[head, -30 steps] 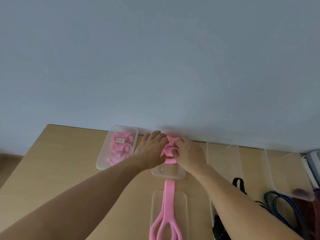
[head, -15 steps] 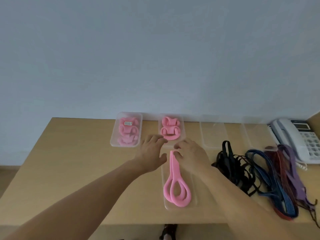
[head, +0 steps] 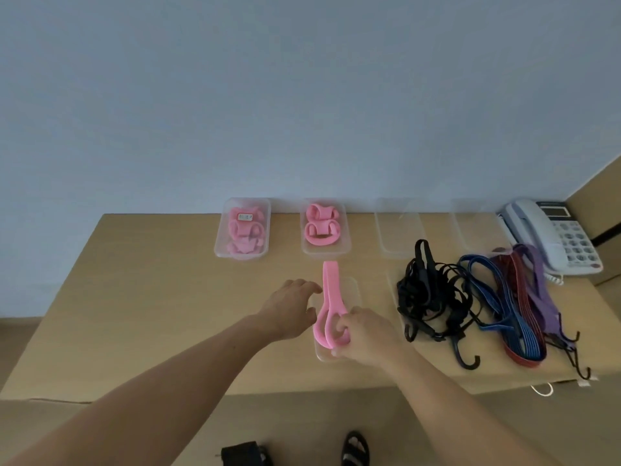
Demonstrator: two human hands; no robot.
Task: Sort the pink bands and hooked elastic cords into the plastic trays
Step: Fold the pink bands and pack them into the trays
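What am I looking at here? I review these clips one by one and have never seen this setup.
No machine: a person's two bare hands, filmed by a wide-angle camera worn on the head and looking down at a wooden table. The right hand has its fingers curled around the looped end of a long pink band, which lies in a clear tray. The left hand rests open beside it. Two far trays already hold folded pink bands; two more trays look empty. To the right lie black hooked cords, coloured hooked cords and a desk telephone.
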